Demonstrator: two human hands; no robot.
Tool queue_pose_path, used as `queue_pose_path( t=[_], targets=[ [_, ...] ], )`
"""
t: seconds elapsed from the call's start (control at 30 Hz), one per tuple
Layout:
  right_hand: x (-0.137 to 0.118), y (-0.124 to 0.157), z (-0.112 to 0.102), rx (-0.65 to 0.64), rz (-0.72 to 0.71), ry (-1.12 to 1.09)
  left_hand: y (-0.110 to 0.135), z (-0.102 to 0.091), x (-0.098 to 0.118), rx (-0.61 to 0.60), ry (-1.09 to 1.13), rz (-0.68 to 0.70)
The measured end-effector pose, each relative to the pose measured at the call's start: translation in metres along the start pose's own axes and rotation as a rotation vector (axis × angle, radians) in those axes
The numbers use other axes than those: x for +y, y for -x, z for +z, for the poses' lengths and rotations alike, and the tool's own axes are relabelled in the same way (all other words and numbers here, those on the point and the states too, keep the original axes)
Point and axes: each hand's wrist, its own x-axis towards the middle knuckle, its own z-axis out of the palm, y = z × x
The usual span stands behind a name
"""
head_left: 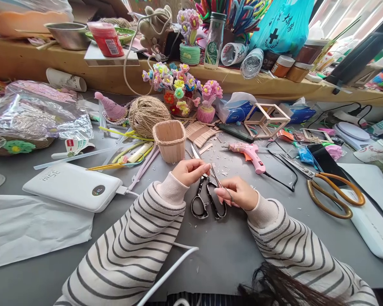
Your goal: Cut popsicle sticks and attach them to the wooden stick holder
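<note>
My left hand (pixel 191 171) is closed in a pinch, its fingertips around something too small to make out. My right hand (pixel 239 193) grips a small pair of metal scissors (pixel 217 178), with a thin loop at its fingers and blades pointing at the left fingertips. Beneath both hands, black-handled scissors (pixel 207 193) lie on the grey table (pixel 217 255), handles toward me. Just beyond the left hand stands a small wooden-stick basket (pixel 169 146) with a twine-wrapped rim. Flat wooden sticks (pixel 202 135) lie behind it, partly hidden.
A pink glue gun (pixel 249 155) and large brown-handled scissors (pixel 332 191) lie to the right. At left is a white power bank (pixel 73 187) with a cable. A twine ball (pixel 148 114), a wooden stick frame (pixel 268 121) and yarn flowers (pixel 178 87) stand at the back.
</note>
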Motion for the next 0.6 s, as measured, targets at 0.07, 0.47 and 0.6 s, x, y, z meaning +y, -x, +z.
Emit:
queue_pose_path(
  t=[0.07, 0.47, 0.6],
  targets=[
    [0.0004, 0.0, 0.0004, -0.001, -0.004, -0.007, 0.0003, -0.0004, 0.0009, -0.004, -0.013, 0.003],
    [0.0005, 0.0001, 0.0017, 0.022, 0.004, -0.015, 0.0023, -0.0005, 0.0029, -0.003, -0.007, -0.022],
    [0.0008, 0.0004, 0.0013, 0.015, 0.014, -0.01, 0.0019, -0.0004, 0.0018, -0.011, 0.021, -0.024]
  ],
)
